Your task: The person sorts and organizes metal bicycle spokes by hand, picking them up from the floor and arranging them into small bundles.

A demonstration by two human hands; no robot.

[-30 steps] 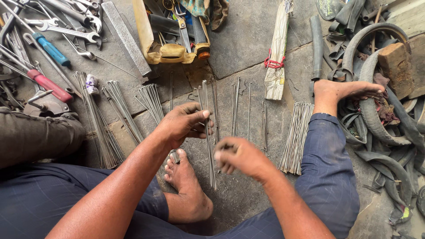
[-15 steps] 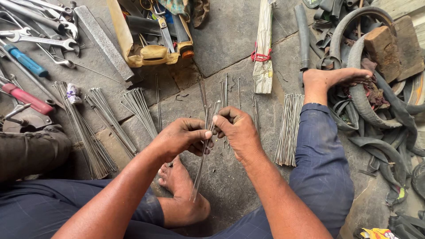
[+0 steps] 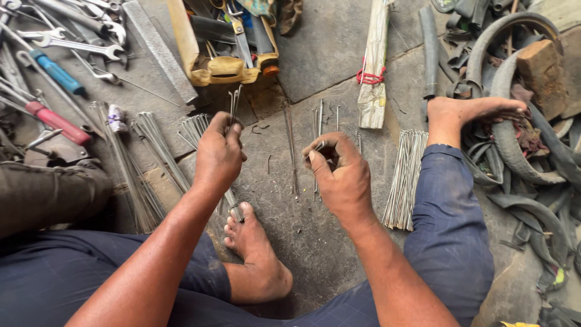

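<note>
Rough concrete floor (image 3: 327, 54) | left hand (image 3: 218, 154) grips thin steel spokes (image 3: 233, 103) | right hand (image 3: 342, 175) pinches one spoke (image 3: 319, 145)

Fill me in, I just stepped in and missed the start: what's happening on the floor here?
A person sits on the stone floor sorting thin metal spokes. The left hand grips a small bunch of spokes, upright. The right hand pinches a single spoke at its tip. More spokes lie in piles to the left and by the right leg. Wrenches and old tyres lie around.
</note>
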